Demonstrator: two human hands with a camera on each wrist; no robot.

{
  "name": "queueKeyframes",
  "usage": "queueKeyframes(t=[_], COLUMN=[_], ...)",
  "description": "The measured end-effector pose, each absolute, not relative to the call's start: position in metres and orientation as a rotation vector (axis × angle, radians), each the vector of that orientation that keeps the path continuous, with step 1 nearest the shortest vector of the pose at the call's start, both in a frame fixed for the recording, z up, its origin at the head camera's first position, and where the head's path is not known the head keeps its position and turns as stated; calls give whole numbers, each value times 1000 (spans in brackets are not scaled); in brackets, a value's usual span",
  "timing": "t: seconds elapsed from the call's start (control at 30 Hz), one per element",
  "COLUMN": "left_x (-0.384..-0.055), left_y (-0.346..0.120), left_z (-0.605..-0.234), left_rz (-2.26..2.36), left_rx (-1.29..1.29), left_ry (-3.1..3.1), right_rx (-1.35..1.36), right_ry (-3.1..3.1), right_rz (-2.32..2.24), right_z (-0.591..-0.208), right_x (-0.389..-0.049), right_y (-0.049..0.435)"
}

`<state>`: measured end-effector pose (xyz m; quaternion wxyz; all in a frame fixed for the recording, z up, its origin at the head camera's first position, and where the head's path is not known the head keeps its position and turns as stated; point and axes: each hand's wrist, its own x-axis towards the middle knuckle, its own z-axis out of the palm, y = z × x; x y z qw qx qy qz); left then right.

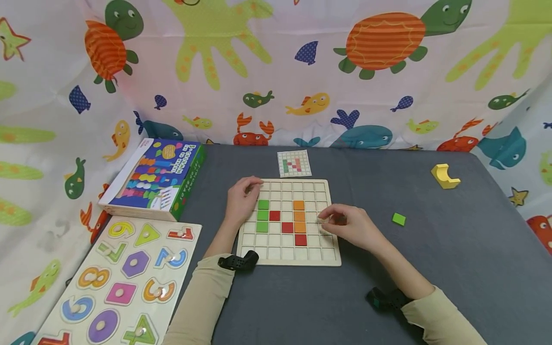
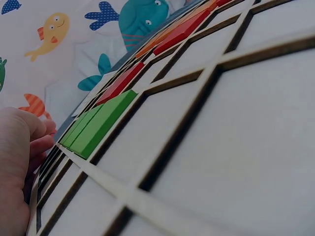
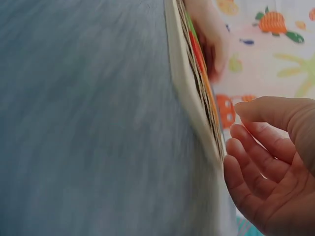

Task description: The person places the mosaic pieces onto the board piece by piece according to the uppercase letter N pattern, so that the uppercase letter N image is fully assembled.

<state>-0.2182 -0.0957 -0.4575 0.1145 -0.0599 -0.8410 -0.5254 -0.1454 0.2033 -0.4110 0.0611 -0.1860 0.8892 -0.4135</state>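
A wooden grid board [image 1: 319, 256] lies on the table with coloured square tiles in some cells. Three green tiles [image 1: 262, 215] form a column on the left, three orange tiles [image 1: 299, 216] another to the right, and three red tiles [image 1: 287, 227] step down diagonally. My left hand [image 1: 243, 201] rests along the board's upper left edge, fingers loosely bent. Over the right edge hovers my right hand [image 1: 351, 225]; in the right wrist view its relaxed fingers [image 3: 253, 169] hold nothing. A small patterned card [image 1: 294, 163] lies just beyond the board.
One loose green tile [image 1: 398, 219] lies right of the right hand. Farther back is a yellow curved block [image 1: 445, 176]. At left stand a colourful box [image 1: 151, 177] and a number-and-shape puzzle board [image 1: 142, 292]. A printed cloth [image 1: 276, 72] hangs behind the table.
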Motion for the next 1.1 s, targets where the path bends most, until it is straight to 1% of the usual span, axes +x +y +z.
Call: queueKeyframes(t=[0.23,0.47,0.6,0.83,1.1], left_x=[-218,-217,-218,-219,-219], left_y=[-97,-96,-96,-96,-96], left_z=[-458,-458,-458,-458,-458], left_rz=[-1522,-1542,-1534,-1529,-1522], left_rx=[-165,-176,-175,-162,-170], left_ry=[-2468,-2450,-2451,-2455,-2457], right_rx=[-461,-355,-353,-341,-283], right_ry=[2750,2912,3005,3129,3071], right_rz=[-1228,-1065,-1015,-880,-838], right_z=[-413,-410,-409,-408,-409], right_x=[-138,-131,-127,-124,-126], right_y=[246,282,300,325,341])
